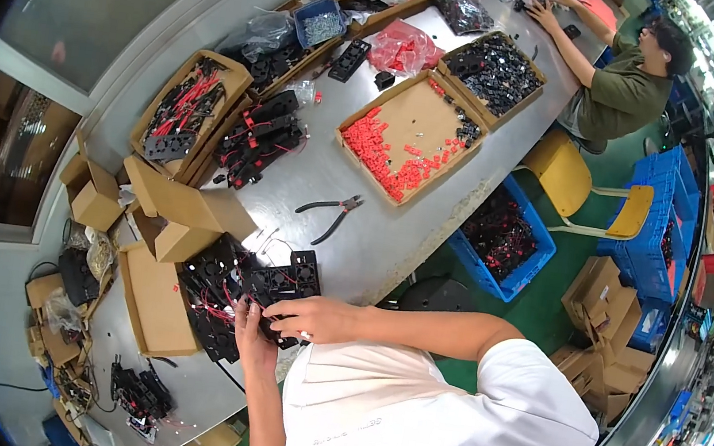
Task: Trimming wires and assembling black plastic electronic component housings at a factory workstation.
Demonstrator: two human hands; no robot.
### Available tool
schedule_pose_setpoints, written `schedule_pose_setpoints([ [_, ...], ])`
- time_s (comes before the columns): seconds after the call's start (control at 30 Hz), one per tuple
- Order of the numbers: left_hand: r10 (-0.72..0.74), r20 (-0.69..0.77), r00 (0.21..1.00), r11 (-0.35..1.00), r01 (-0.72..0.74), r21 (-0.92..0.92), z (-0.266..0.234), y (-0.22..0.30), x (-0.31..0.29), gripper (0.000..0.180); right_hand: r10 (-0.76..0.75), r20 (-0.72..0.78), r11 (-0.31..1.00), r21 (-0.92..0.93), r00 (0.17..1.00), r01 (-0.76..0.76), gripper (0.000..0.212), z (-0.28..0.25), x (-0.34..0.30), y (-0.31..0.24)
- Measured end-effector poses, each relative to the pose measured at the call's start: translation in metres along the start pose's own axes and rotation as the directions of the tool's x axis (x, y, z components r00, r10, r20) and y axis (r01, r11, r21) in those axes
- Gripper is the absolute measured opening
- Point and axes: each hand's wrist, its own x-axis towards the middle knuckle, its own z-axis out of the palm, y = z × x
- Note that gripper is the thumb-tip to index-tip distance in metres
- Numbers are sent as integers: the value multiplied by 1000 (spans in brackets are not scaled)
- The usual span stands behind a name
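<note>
A black plastic housing (289, 279) with round openings and thin red wires lies on the bench in front of me. My left hand (256, 340) is at its near left edge, fingers drawn together beside the red wires; what they pinch is too small to make out. From the right, my right hand (314, 318) lies across the housing's near edge and grips it, its fingertips close to the left hand. More black housings with red wires (212, 281) are heaped just left of the hands. Beyond them, black-handled cutting pliers (331, 214) lie with their handles apart.
A shallow cardboard tray (152, 309) stands left of the heap. Farther off are a tray of red parts (423, 124), a tray of small black parts (493, 72) and a box of red-and-black pieces (186, 108). A blue crate (506, 241) sits below the bench's right edge. Another person (627, 91) works at the far end.
</note>
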Motion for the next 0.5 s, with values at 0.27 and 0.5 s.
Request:
schedule_pose_setpoints([
  [0.27,-198,-9,980,973,195,-126,-19,-2,8,31,57,22,998,-23,998,-57,24,8,-2,-1],
  [0.5,-139,19,990,982,140,-128,-7,3,6,29,103,16,994,43,995,-104,19,6,0,-2],
])
